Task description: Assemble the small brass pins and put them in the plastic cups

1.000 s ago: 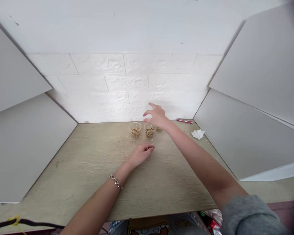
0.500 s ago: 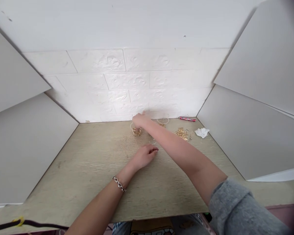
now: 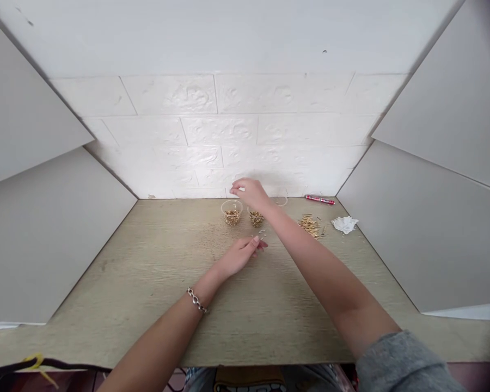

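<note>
My right hand (image 3: 248,191) is raised just above a clear cup (image 3: 232,206) of small gold pieces, thumb and fingertips pinched; anything between them is too small to make out. Beneath its wrist stands a second clear cup (image 3: 256,219), also with gold pieces inside. My left hand (image 3: 245,253) rests on the table in front of the cups, fingers curled and thumb near the fingertips. Small clear bits (image 3: 262,232) lie just beyond it; whether it pinches one cannot be seen. To the right is a pile of gold pins (image 3: 309,225).
A third clear rim (image 3: 280,196) shows behind my right forearm. A red pen-like tube (image 3: 319,200) and a crumpled white tissue (image 3: 344,224) lie at the right. Grey panels flank the table (image 3: 147,305); a white brick-patterned wall (image 3: 139,130) closes the back.
My right hand has lifted up from the left cup, uncovering its rim and the second cup. My left thumb has moved to the top of the fingers. The view has shifted slightly.
</note>
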Available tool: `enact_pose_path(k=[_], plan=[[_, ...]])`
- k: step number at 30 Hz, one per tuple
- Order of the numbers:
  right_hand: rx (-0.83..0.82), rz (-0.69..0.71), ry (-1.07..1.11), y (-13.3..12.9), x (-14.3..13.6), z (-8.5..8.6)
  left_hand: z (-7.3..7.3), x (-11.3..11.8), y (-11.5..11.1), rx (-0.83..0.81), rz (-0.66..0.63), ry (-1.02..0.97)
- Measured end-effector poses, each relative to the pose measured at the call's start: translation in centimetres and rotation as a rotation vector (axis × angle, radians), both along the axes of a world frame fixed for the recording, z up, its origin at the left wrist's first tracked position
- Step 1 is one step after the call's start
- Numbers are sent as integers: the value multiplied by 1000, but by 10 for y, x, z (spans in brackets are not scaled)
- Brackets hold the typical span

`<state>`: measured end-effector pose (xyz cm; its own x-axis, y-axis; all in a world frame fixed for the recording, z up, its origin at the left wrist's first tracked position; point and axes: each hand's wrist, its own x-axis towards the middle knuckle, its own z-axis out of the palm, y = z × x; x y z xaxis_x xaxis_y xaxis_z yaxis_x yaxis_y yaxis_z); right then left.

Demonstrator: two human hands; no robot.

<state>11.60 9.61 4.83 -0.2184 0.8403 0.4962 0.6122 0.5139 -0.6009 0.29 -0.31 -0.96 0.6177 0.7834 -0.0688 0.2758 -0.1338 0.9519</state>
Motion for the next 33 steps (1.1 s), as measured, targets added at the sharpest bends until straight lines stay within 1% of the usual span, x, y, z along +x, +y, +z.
enact_pose_path(k=[2,4,8,11,14,18,24,28,30,33], plan=[[112,-102,142,-11,3,3,1,-2,4,-71,10,-109],[157,-123,176,-24,5,6,3,-5,8,-111,65,-236],[232,-35,26,-53,12,10,6,-12,15,-192,184,-522],[276,-8,-135,-69,17,9,8,-15,20,-239,206,-609],[264,11,-252,-77,20,5,7,-15,22,-228,229,-616],[232,36,-334,-78,20,1,6,-15,23,-159,321,-534],[193,42,-329,-79,19,1,10,-16,22,-98,380,-458],[101,59,-313,-80,24,1,8,-16,23,-91,378,-388],[44,28,-300,-76,31,1,6,-15,23,-78,373,-362],[-15,-141,-316,-66,46,2,4,-13,22,-76,370,-315]])
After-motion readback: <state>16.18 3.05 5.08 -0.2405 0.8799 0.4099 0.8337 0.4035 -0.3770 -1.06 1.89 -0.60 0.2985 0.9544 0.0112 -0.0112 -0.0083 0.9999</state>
